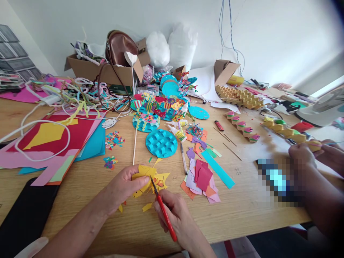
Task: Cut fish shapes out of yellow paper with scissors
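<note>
- Basically, right hand was nearest, fingers curled round red-handled scissors, firm grip.
- Scissors' long axis ran on a slant: handle end low and to the right, tips up and to the left, away from the body.
- Blades looked nearly together; couldn't tell if there was a small gap.
- Left hand pinched yellow paper, thumb on top, fingers mostly hidden underneath.
- Key relation: paper sat ahead and to the left of the right-hand grip, blade tips right at its right-hand side. Left hand was nearer the paper, actually on it; right hand reached it only through the scissors.
- Paper's longer direction hard to call, part of it covered by the thumb.
- Yellow scraps lay just beyond the blades, to the right of the paper.
- Further right, a pile of cut paper, with a blue strip slanting beside it.
- Past the hands, a pen and a round blue piece, both apart from the scissors.
- Far right, another person's hand worked near an egg-carton strip.
</note>
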A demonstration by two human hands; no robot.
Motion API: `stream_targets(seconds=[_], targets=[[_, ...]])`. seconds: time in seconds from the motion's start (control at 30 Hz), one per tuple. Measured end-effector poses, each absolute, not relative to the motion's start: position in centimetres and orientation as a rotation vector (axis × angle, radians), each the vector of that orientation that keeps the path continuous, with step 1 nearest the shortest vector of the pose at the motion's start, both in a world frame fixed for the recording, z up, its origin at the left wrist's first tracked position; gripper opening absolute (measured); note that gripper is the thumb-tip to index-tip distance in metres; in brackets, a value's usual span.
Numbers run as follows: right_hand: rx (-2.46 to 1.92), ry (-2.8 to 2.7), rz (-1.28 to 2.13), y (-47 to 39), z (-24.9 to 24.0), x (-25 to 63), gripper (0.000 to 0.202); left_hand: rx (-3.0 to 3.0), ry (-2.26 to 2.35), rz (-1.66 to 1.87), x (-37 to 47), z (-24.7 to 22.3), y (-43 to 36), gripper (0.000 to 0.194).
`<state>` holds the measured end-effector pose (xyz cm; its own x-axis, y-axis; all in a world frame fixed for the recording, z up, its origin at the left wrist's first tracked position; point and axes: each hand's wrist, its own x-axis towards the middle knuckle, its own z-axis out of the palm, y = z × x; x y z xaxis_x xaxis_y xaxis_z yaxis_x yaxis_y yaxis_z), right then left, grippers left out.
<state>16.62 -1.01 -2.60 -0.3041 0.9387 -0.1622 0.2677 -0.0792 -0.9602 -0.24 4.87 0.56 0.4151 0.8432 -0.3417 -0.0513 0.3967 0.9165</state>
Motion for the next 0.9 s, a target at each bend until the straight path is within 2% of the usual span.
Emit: stream_targets(seconds=[0.6,0.9], targets=[[-1.336,-1.77,1.343,-0.7,-1.9,17.7,0.036,1.026,0.965,0.539,-1.2,0.9,5.4,0.023],[-1.317,-1.639,1.456,-0.8,-2.5,17.5,0.039,1.069,0.968,0.699,-0.6,0.5,5.2,0.019]])
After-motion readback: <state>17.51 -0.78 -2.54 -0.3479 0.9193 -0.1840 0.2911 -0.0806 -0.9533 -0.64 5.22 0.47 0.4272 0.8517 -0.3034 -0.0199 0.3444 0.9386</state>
